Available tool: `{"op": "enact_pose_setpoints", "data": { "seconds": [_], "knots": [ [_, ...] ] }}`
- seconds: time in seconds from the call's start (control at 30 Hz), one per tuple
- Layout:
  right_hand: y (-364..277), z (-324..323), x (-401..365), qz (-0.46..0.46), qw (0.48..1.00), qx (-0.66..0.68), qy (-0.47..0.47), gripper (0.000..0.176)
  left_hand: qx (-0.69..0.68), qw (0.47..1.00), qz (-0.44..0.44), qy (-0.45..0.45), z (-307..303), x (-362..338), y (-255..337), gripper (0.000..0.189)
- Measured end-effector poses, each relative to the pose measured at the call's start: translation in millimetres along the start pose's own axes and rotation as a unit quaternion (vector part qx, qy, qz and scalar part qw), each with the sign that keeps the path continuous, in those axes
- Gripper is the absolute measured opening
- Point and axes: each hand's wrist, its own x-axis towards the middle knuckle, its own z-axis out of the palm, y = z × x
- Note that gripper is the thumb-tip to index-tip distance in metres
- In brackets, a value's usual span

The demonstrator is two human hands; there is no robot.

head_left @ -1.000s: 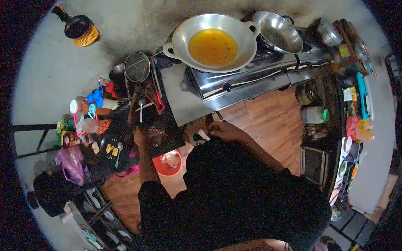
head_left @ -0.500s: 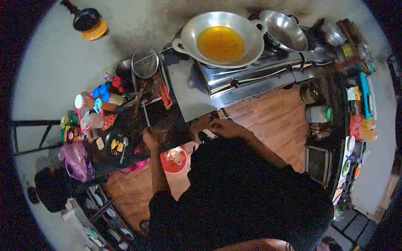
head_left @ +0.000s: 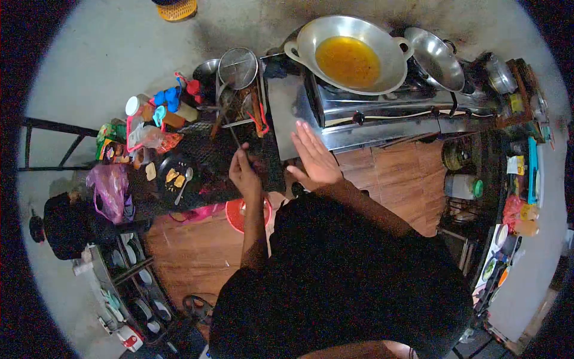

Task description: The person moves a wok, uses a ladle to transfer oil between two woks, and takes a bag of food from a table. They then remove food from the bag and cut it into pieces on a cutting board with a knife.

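My left hand (head_left: 245,173) is closed around the lower end of a long-handled metal cooking utensil (head_left: 234,133). Its far end reaches up over the tray of tools, where its shape is hard to make out. My right hand (head_left: 318,158) is held flat with the fingers stretched out and nothing in it, in front of the metal counter top (head_left: 290,99). A round wire strainer (head_left: 238,69) rests at the back of the tool tray, close to red-handled tongs (head_left: 263,119). Beyond my right hand, a large two-handled wok (head_left: 388,63) on the stove holds yellow-orange oil (head_left: 347,60).
A second metal pan (head_left: 439,63) stands right of the wok. At left are a dark plate with food pieces and a spoon (head_left: 185,182), several bottles and jars (head_left: 173,102), and a purple plastic bag (head_left: 110,188). A red basin (head_left: 239,221) sits on the tiled floor.
My left hand has moved up and right in view with the utensil. My right hand has risen from near my body and opened flat. The whole view has shifted a little.
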Motion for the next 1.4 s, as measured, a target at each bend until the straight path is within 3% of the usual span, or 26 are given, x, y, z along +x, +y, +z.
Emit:
{"op": "enact_pose_setpoints", "data": {
  "seconds": [0.13,0.27,0.33,0.4,0.53,0.57,0.63,0.67,0.7,0.73,0.77,0.8,0.93,1.0,1.03,1.13,1.17,1.3,1.37,1.4],
  "knots": [
    [-17.3,-25.5,7.1,-0.003,0.998,-0.066,-0.003,0.071,-0.120,0.989,-0.085,-0.035,37.2,-12.5,53.2,0.030],
    [-21.8,-40.9,2.7,0.008,0.995,-0.090,0.033,0.068,-0.201,0.973,-0.056,-0.097,62.3,-18.3,66.5,0.029],
    [-20.8,-47.2,-1.2,0.023,0.995,-0.085,0.045,0.067,-0.202,0.969,-0.088,-0.111,75.4,-21.4,80.4,0.028],
    [-17.5,-53.1,-5.1,0.036,0.993,-0.090,0.060,0.067,-0.197,0.972,-0.062,-0.113,90.0,-23.3,85.5,0.026],
    [-8.2,-63.8,-9.9,0.039,0.991,-0.083,0.099,0.060,-0.199,0.967,-0.110,-0.116,116.4,-22.0,92.7,0.025],
    [-2.6,-64.3,-12.5,0.040,0.991,-0.084,0.101,0.060,-0.197,0.968,-0.059,-0.142,123.5,-22.4,89.8,0.025],
    [15.4,-57.5,-20.2,0.058,0.989,0.089,0.107,0.043,-0.198,0.965,-0.064,-0.159,136.9,-26.5,96.7,0.024],
    [26.7,-51.6,-24.3,0.058,0.988,0.088,0.109,0.043,-0.197,0.962,-0.070,-0.173,144.7,-28.5,99.3,0.024],
    [32.3,-49.7,-24.7,0.120,0.931,0.333,0.090,0.036,-0.188,0.966,-0.067,-0.164,154.6,-28.2,97.5,0.024],
    [38.6,-50.0,-24.0,0.171,0.812,0.554,0.065,0.029,-0.189,0.966,-0.064,-0.164,163.6,-29.6,95.3,0.024],
    [41.1,-51.4,-28.4,0.173,0.743,0.639,0.102,0.025,-0.181,0.967,-0.055,-0.169,173.2,-31.2,92.8,0.024],
    [45.9,-56.3,-30.9,0.169,0.744,0.639,0.103,0.025,-0.172,0.969,-0.046,-0.174,183.0,-33.0,90.9,0.024],
    [74.5,-74.1,-33.0,0.236,0.789,0.558,0.106,0.021,-0.161,0.960,-0.053,-0.223,226.2,-54.6,87.7,0.023],
    [90.6,-74.9,-28.2,0.212,0.836,0.424,0.276,0.022,-0.166,0.951,-0.074,-0.250,248.1,-65.4,82.0,0.022],
    [94.8,-83.7,-31.5,0.230,0.799,0.480,0.281,0.022,-0.170,0.950,-0.066,-0.255,259.5,-70.7,77.9,0.023],
    [118.1,-105.8,-36.4,0.163,0.840,0.371,0.360,0.020,-0.159,0.935,-0.025,-0.316,281.2,-78.2,79.1,0.026],
    [126.9,-114.7,-38.7,0.160,0.833,0.382,0.367,0.019,-0.160,0.934,-0.033,-0.318,287.0,-79.6,73.0,0.026],
    [172.1,-177.7,-28.7,0.198,0.944,0.122,0.236,0.020,-0.124,0.934,-0.074,-0.327,288.8,-81.0,64.1,0.032],
    [207.4,-195.9,-21.4,0.231,0.962,-0.023,0.143,0.023,-0.054,0.907,-0.115,-0.401,273.1,-70.4,42.7,0.036],
    [225.5,-199.2,-16.7,0.229,0.963,-0.025,0.141,0.023,-0.057,0.908,-0.116,-0.398,265.2,-66.6,36.0,0.036]
  ]
}}
